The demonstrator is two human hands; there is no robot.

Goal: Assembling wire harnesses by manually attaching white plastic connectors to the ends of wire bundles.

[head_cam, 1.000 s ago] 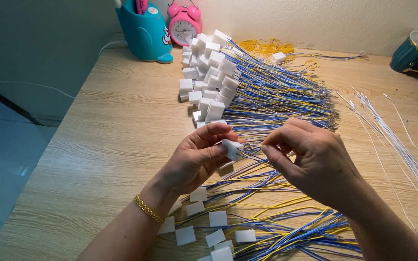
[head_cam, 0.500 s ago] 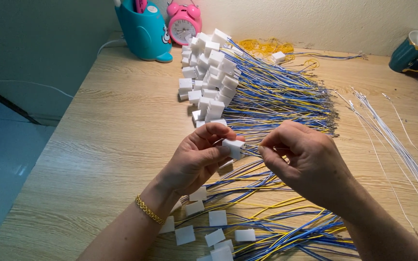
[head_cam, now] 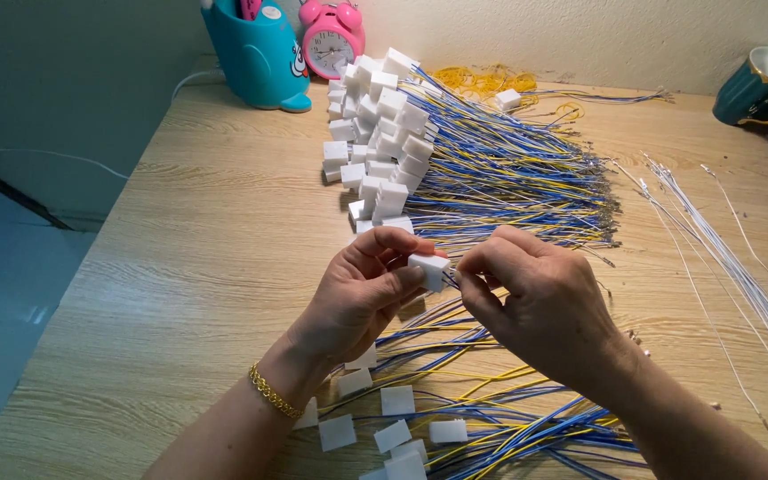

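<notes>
My left hand [head_cam: 364, 292] pinches a small white plastic connector [head_cam: 429, 268] between thumb and fingers above the wooden table [head_cam: 180, 267]. My right hand [head_cam: 540, 300] is closed right beside it, fingertips pressed to the connector's right face, gripping thin wire ends that I can barely see. Under both hands lie loose blue and yellow wires with white connectors [head_cam: 455, 418]. Further back sits a large pile of finished blue and yellow wires with white connectors [head_cam: 420, 151].
A teal holder [head_cam: 255, 53] and a pink alarm clock [head_cam: 332, 40] stand at the back edge. A bundle of white wires [head_cam: 722, 258] lies at the right, and a teal cup [head_cam: 762, 84] stands at the far right. Yellow wires [head_cam: 482, 82] lie by the wall.
Both hands have stayed nearly in place. The right hand's fingertips have closed in a little against the connector's right side.
</notes>
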